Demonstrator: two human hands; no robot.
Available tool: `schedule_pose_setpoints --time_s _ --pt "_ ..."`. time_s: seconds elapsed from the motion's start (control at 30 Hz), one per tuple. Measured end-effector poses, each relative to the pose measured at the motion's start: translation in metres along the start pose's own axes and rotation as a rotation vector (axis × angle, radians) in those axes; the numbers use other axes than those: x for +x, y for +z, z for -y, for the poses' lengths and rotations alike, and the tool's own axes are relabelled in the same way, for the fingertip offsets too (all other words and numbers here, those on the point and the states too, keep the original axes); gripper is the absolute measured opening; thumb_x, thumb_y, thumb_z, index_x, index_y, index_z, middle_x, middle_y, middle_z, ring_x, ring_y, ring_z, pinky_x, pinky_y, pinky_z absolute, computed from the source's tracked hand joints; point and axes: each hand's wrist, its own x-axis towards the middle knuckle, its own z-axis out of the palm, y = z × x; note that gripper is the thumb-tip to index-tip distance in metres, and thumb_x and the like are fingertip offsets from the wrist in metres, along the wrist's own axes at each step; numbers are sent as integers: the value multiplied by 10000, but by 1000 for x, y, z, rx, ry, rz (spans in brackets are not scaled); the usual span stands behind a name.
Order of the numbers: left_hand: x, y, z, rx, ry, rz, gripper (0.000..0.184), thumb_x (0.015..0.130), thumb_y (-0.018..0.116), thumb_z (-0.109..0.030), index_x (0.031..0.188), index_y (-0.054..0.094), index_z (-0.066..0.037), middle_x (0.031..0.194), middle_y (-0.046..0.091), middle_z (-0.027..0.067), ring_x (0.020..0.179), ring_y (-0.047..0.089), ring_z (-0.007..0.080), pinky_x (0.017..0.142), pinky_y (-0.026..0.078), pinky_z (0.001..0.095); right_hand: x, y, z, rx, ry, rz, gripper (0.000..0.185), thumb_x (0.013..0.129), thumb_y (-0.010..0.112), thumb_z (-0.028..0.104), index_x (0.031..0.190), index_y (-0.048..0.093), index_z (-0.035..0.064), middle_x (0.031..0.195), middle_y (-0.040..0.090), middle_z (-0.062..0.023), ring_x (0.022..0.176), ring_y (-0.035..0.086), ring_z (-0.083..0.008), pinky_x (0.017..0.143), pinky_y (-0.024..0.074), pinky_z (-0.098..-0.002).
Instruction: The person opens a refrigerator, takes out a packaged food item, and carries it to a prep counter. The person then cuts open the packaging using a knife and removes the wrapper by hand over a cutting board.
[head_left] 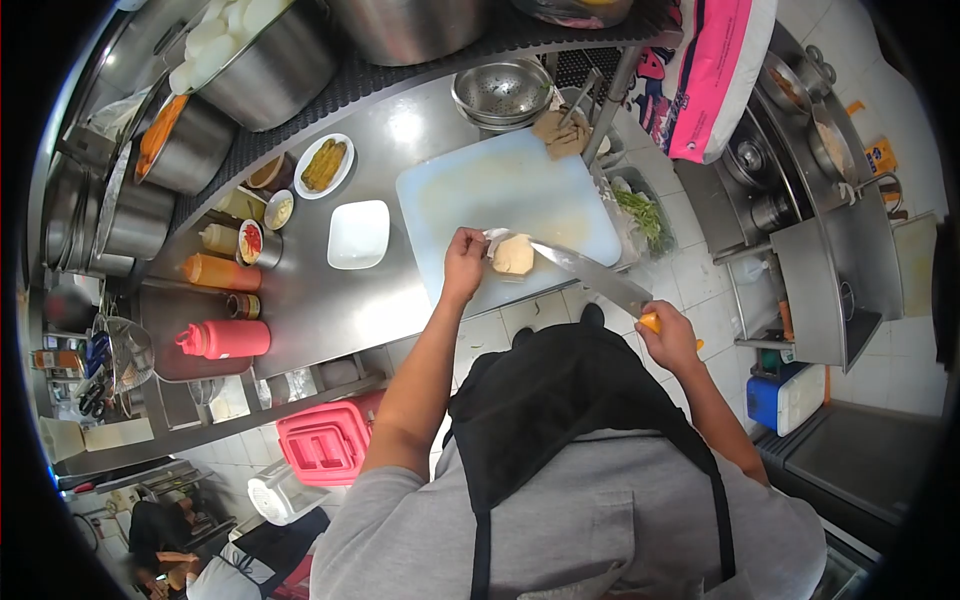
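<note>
My right hand is closed round the yellow-orange handle of a large knife. The blade points left, its tip reaching a pale beige, rounded piece of food near the front edge of the cutting board. Beside that piece, on its left, my left hand has its fingers pinched together at a small whitish bit. What that bit is cannot be made out. The food's exact kind is unclear too.
Left of the board stand a white square bowl and an oval plate with greenish food. Sauce bottles line the counter's left. Behind the board sits a metal colander. A shelf with pots overhangs the back. Another person works at lower left.
</note>
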Motion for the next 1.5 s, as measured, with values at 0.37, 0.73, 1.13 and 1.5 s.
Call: schedule_pose_setpoints --time_s 0.37,0.73,1.13,1.5 --pt "20 -2 -16 447 -294 -196 178 987 571 -156 1030 633 5 830 663 130 711 630 238 658 529 386 3 15 -14 85 107 -75 286 847 772 143 1061 606 51 991 710 -162 929 690 -379 824 542 -431" --pt "-49 1 -54 1080 609 177 441 868 720 -234 1269 626 -77 1378 548 165 1338 457 400 1066 395 516 -13 21 -22 86 206 -111 299 851 770 163 1070 598 55 1004 713 -170 955 688 -384 850 538 -433" --pt "-36 17 -35 1050 564 271 376 856 779 -246 1174 668 -79 1372 556 165 1324 473 393 1073 425 481 54 51 -1 -2 94 -117 298 873 733 179 1117 600 72 1086 673 -163 1019 656 -376 872 521 -455" --pt "-22 17 -36 562 10 -29 260 997 621 -244 1017 673 11 1007 699 180 903 654 296 825 516 380 163 88 34 -135 -141 -33 258 882 705 192 1106 619 98 1049 639 -146 1084 602 -353 903 492 -480"
